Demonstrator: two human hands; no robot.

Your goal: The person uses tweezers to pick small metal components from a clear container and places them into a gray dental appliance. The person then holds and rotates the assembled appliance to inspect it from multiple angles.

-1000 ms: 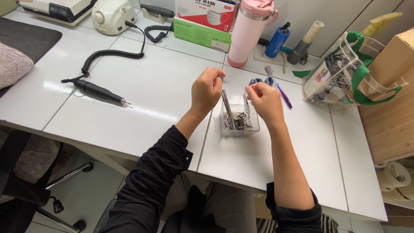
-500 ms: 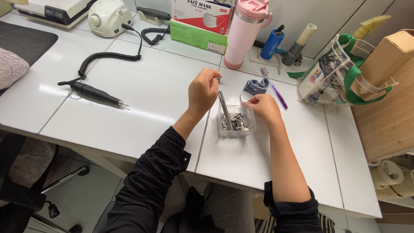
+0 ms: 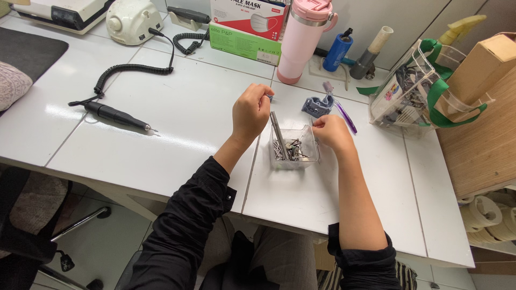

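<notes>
A small clear plastic box (image 3: 310,156) holding several metal bits and a long metal tool stands on the white table (image 3: 188,134) in front of me. My left hand (image 3: 250,114) hovers just left of the box as a closed fist, with a small blue-tipped piece (image 3: 269,98) pinched at its fingertips. My right hand (image 3: 333,133) is at the box's right rim, fingers curled together; nothing shows between them. Just behind it, a grey-blue bit holder (image 3: 317,106) rests on the table next to a purple-handled tool (image 3: 345,116).
A black drill handpiece (image 3: 115,115) with a coiled cord (image 3: 134,70) lies to the left, leading to a white machine (image 3: 131,20). Behind stand a pink tumbler (image 3: 305,40), a carton of masks (image 3: 247,24) and a blue bottle (image 3: 338,51). A clear organiser with green straps (image 3: 416,91) is at right.
My right hand has come down from the grey-blue holder to the box's right rim, and the holder now rests alone on the table. My left hand has barely moved.
</notes>
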